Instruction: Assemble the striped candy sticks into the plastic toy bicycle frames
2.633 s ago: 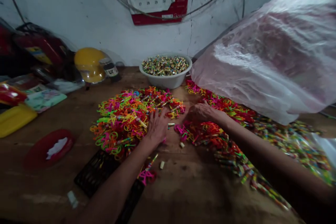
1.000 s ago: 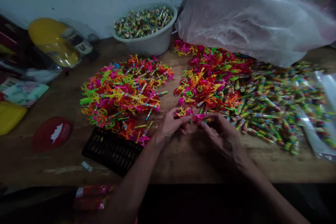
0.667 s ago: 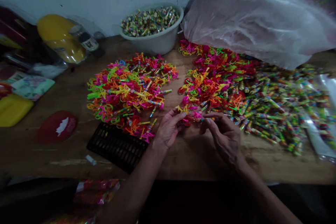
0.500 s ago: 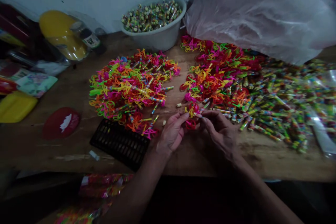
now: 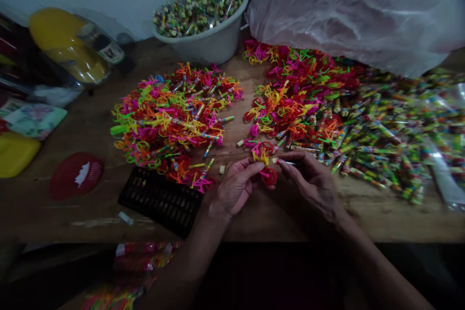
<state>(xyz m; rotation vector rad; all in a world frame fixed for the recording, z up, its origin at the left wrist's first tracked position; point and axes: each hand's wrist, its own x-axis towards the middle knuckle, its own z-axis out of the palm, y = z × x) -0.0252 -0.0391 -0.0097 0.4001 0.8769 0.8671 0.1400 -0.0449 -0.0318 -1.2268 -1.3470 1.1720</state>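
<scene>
My left hand [image 5: 234,186] is closed, pinching small bright plastic pieces [image 5: 269,175] in yellow, pink and red between thumb and fingers. Just to the right, my right hand [image 5: 314,184] grips a thin clear tube [image 5: 285,162] whose pale end points at those pieces. A small gap shows between tube and pieces. Both hands are low over the wooden table [image 5: 254,225]. Left of them lies a heap of colourful plastic pieces [image 5: 156,116], some with tubes among them. Beyond my hands is a second such heap [image 5: 298,87], and a spread of patterned tubes [image 5: 385,145] lies to the right.
A pale tub [image 5: 214,48] full of small tubes stands by the wall. A large plastic bag [image 5: 348,14] bulges at the back right. A black slotted tray [image 5: 160,201], a red disc [image 5: 76,174] and a yellow container [image 5: 67,43] are on the left.
The tube in my right hand now shows more plainly, apart from the plastic pieces in my left hand. The whole view has shifted, with table things appearing further left and slightly higher.
</scene>
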